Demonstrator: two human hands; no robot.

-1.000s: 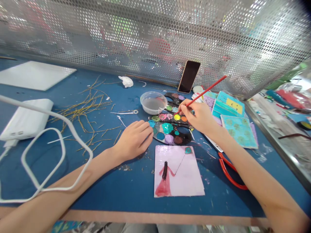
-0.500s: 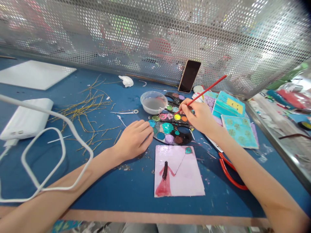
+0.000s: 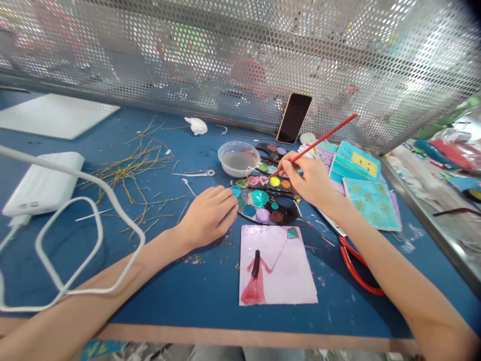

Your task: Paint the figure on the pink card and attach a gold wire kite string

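My right hand (image 3: 304, 183) pinches a thin red paintbrush (image 3: 323, 140), its tip down at the black paint palette (image 3: 265, 213) near the yellow and orange paint. Round blobs of teal, pink, lilac and brown fill the palette. My left hand (image 3: 206, 216) lies relaxed on the blue table, its fingertips at the palette's left edge, holding nothing. Below the palette lies a lilac card (image 3: 291, 271) painted with a red-robed figure and a thin line up to a teal shape. A clear bowl of cloudy water (image 3: 238, 159) stands just above the palette.
A phone (image 3: 293, 118) leans on the perforated metal screen (image 3: 240, 50). Teal painted cards (image 3: 370, 204) lie right, red-handled pliers (image 3: 356, 265) below them. Gold wire strands (image 3: 131, 170), a white power bank (image 3: 43, 178) and its cable (image 3: 90, 220) lie left.
The view has shifted slightly, and the brush handle leans a little further right. Both hands stay in much the same place, and the brush tip remains over the palette.
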